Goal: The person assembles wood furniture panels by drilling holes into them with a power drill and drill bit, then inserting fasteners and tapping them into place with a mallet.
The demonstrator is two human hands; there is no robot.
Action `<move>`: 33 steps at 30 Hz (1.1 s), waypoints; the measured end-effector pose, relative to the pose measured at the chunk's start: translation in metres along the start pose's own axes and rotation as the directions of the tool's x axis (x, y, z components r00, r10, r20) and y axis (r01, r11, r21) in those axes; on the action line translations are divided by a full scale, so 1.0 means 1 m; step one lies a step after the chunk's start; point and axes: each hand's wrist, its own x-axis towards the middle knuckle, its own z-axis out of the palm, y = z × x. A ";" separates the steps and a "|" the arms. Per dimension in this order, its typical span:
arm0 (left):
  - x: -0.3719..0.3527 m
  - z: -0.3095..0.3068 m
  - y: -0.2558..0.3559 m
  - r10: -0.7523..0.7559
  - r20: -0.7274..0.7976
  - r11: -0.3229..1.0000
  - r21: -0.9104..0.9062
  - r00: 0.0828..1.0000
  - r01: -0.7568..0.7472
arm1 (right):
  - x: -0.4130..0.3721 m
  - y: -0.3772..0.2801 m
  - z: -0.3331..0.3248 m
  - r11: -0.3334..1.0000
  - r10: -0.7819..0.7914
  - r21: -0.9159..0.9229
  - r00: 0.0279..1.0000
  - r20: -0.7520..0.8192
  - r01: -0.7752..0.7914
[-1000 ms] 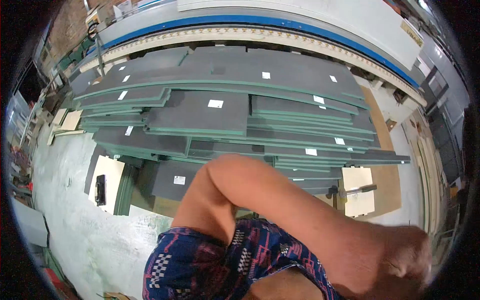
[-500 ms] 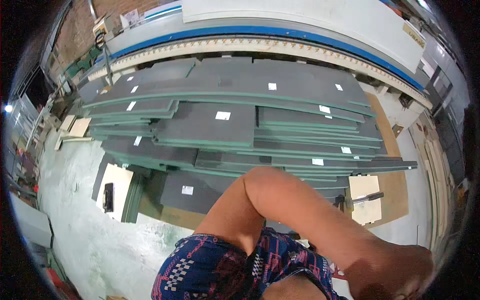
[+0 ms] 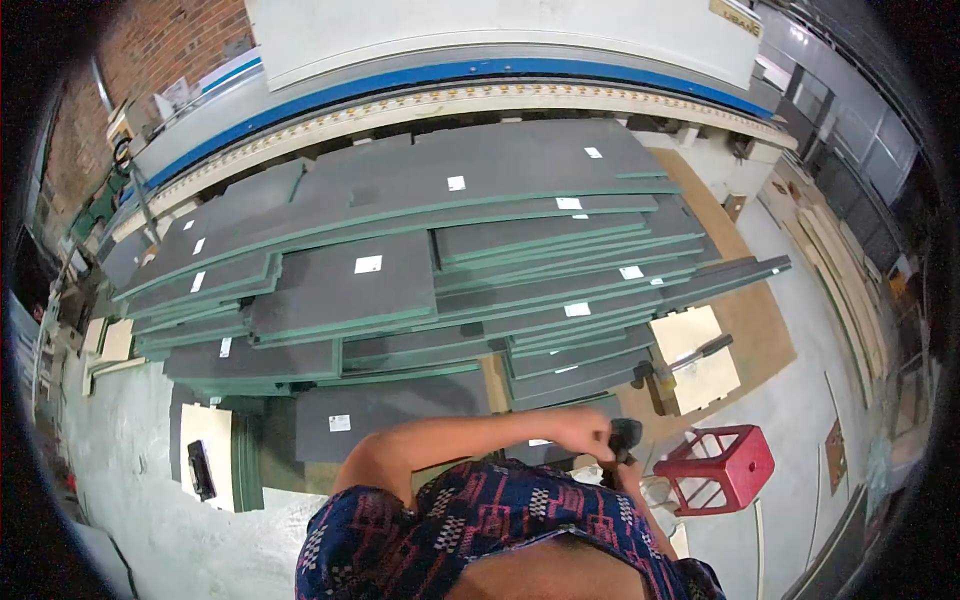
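Note:
My left hand [image 3: 584,432] reaches across my chest with its fingers curled at a dark hand tool [image 3: 625,436]. That tool looks like a cordless drill, though it is small and partly hidden. Below it, my right hand [image 3: 628,474] is wrapped round its lower part. What my left fingers pinch, if anything, I cannot make out. Just ahead of both hands lie stacked dark grey panels [image 3: 345,285] with green edges and white labels.
A red plastic stool [image 3: 750,468] lies on its side at the right. A pale board [image 3: 690,375] carries a black-handled tool [image 3: 714,347]. At left, another pale board [image 3: 215,440] holds a black object [image 3: 200,470]. A long white-and-blue machine [image 3: 480,70] spans the back.
My left arm has swung back from the lower right, and its hand now meets my right hand at the dark tool. The view has shifted rightward, bringing the red stool fully into sight.

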 end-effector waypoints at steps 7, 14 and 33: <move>-0.020 0.038 -0.061 -0.477 0.133 0.705 -0.532 0.869 0.469 | 0.011 -0.059 0.056 0.984 -0.030 -0.166 0.985 0.170 0.058; -0.025 -0.020 -0.037 -0.534 -0.353 0.458 -0.884 0.769 -0.088 | 0.041 -0.154 0.144 0.929 -0.348 0.030 0.845 0.406 0.369; -0.058 -0.148 -0.117 -0.702 -0.656 0.261 -0.599 0.277 -0.757 | 0.107 -0.258 0.314 0.897 -0.281 -0.086 0.709 0.647 0.433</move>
